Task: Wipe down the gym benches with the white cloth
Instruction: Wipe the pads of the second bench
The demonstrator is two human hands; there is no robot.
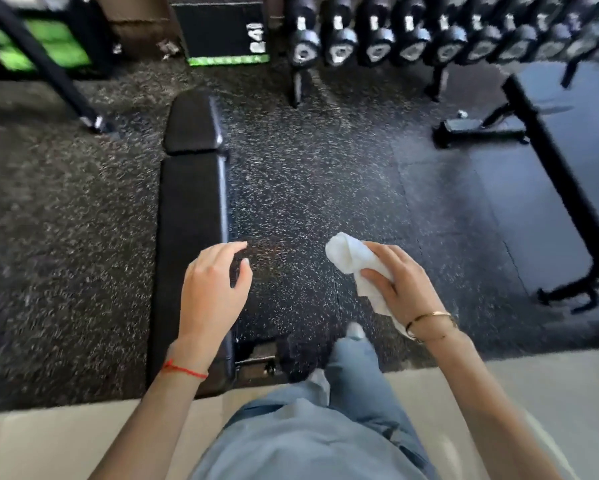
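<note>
Cloth: white cloth [357, 268], bunched, gripped in right hand [397, 284] at centre right, above the speckled floor [308, 174], off the bench.
Left hand [215, 282]: empty, fingers loosely curled, over the near edge of the black flat bench [190, 209].
Progress: no wiping under way; second bench [561, 174] at right untouched.
Writing: white digits on plyo box [222, 29], upper centre, too blurred to read.

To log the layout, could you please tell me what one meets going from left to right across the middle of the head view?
Bench → left hand → white cloth → right hand → second bench.
</note>
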